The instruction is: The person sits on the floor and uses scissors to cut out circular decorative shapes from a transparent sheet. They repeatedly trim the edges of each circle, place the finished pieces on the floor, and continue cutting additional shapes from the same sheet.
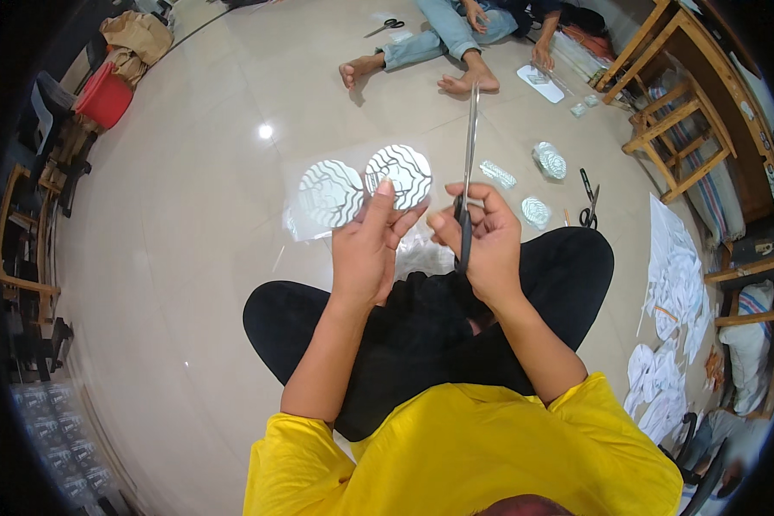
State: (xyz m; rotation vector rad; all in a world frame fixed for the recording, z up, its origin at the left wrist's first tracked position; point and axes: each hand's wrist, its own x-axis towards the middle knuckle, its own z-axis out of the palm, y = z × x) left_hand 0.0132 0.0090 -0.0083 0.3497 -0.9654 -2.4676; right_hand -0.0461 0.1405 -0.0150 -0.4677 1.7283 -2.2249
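Note:
My left hand pinches a round silver-and-white cutout with wavy dark stripes, its thumb on the lower edge. Just left of it, a similar round striped piece lies on a clear plastic sheet on the floor. In my right hand are scissors with dark handles, blades together and pointing away from me, a little apart from the cutout. Under my hands, some crinkled clear plastic lies before my crossed legs.
Right of the scissors lie more striped round pieces, a striped strip and black-handled scissors. White scraps spread at far right, near a wooden stool. Another person's foot rests ahead. A red bucket stands far left.

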